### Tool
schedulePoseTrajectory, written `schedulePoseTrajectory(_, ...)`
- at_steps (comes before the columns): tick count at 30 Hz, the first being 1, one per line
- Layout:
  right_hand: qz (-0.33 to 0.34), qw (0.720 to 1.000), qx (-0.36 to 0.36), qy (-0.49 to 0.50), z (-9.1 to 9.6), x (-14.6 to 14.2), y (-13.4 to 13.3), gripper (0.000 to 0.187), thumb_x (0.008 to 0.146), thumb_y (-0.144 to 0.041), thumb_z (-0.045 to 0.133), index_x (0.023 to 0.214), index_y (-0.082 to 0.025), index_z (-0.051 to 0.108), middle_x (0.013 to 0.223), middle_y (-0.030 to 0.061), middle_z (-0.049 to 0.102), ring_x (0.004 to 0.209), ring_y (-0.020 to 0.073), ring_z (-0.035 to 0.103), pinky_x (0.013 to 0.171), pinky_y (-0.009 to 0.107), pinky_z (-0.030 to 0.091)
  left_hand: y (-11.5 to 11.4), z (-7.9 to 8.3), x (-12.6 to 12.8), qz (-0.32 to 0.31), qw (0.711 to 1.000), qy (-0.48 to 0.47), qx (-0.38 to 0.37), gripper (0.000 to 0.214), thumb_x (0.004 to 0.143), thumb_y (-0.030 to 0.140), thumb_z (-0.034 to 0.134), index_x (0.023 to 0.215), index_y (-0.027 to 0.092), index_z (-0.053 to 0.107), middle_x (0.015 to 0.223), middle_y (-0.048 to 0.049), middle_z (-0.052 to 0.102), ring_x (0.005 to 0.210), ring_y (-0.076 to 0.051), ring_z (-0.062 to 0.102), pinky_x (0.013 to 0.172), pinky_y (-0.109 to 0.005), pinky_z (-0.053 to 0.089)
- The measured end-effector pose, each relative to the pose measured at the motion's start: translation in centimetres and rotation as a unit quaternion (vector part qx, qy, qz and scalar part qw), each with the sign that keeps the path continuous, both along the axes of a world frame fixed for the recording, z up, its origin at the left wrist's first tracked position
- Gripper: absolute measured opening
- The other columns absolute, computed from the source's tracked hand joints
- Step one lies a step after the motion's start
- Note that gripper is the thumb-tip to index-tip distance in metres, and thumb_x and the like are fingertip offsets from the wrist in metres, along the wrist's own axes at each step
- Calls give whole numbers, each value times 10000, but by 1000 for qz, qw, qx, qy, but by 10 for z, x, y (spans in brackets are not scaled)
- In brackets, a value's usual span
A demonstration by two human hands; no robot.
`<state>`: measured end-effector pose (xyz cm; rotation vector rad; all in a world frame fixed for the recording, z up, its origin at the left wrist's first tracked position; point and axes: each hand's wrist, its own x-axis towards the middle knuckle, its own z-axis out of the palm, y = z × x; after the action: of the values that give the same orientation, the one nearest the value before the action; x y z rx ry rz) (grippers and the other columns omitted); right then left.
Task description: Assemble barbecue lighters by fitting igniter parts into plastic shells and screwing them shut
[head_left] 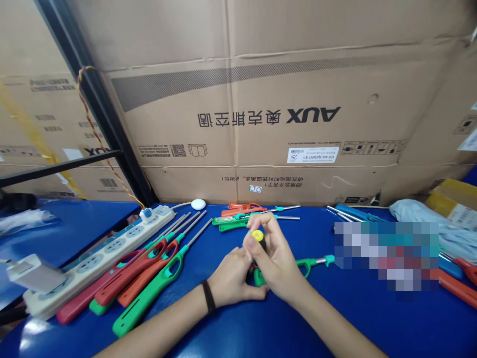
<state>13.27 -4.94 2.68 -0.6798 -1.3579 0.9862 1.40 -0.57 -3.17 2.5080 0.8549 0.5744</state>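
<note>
1. Green plastic long-nosed lighter (258, 278) is lying across the middle of the glossy blue tabletop (227, 338), its handle end showing between both hands, presumably for steadying.
2. Right hand (278, 263) is pinching a dark, round, yellow-topped piece (257, 235) between thumb and fingers, apparently keeping its yellow end upward.
3. Left hand (231, 276) is curling narrowly beside that handle; I cannot tell whether its hidden fingers are gripping.
4. Red, orange and green plastic lighters (145, 301) are lying alongside the white power strip (114, 244), handles facing the person, perhaps for easy reach.
</note>
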Motion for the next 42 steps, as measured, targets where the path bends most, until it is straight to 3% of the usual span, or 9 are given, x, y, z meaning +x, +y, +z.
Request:
schedulePoseTrajectory(3,2,997,17,-70,2,0,-2,311,968,-443,307,941,-252,551,851,20,491,808,159,537,777,336,474,0,-2,-1,-6,1000,-2,6,409,692,334,682,1039,182,528,991,-64,605,933,-269,561,818,-368,464)
schedulePoseTrajectory(9,-42,998,26,-48,3,-6,-2,272,771,-393,675,832,-259,447,939,-2,468,807,157,525,727,315,473,0,-3,-2,-27,997,-69,8,413,707,291,648,1079,215,486,1081,-42,542,975,-250,528,817,-312,467)
schedulePoseTrajectory(14,-16,991,29,-129,4,-2,-4,276,959,-424,342,961,-266,569,970,35,457,948,188,499,880,375,418,2,-10,-2,-9,999,-29,41,493,712,313,634,1162,196,471,1136,-73,517,1040,-300,498,882,-386,442)
schedulePoseTrajectory(20,-19,999,27,0,-2,-8,0,266,747,-373,713,849,-259,496,1057,10,456,860,154,528,798,329,455,-1,-9,-1,-12,997,-66,40,470,772,320,592,1201,202,442,1182,-62,518,1054,-258,508,893,-331,455)
schedulePoseTrajectory(26,9,996,16,-86,4,3,-2,343,972,-432,309,931,-257,600,943,23,446,863,160,495,838,336,419,-2,-1,-1,5,999,-6,35,464,703,358,659,1113,183,531,1044,-69,590,987,-287,546,853,-379,448)
schedulePoseTrajectory(29,-2,999,24,-39,4,5,1,147,877,-399,555,893,-254,560,1043,23,457,957,165,492,840,314,421,-1,3,0,8,1000,4,16,512,669,355,689,1125,185,527,989,-63,619,944,-284,565,834,-391,446)
schedulePoseTrajectory(32,10,999,-1,36,-2,4,3,227,811,-386,655,858,-260,472,908,-26,488,734,117,500,682,264,429,-1,3,1,19,1000,7,11,454,663,338,694,1066,183,555,950,-60,630,887,-267,579,807,-373,445)
schedulePoseTrajectory(37,29,999,-16,-1,-8,7,1,363,966,-485,287,942,-245,558,754,-7,474,671,140,482,651,297,429,1,-3,0,36,999,16,25,398,650,349,699,990,184,573,886,-48,634,836,-249,581,770,-341,435)
schedulePoseTrajectory(42,-46,997,2,57,-8,5,3,192,824,-397,639,860,-262,507,917,-20,474,753,119,521,706,279,456,1,-4,0,37,998,39,36,366,648,367,695,936,177,574,785,-20,626,758,-230,576,739,-338,416)
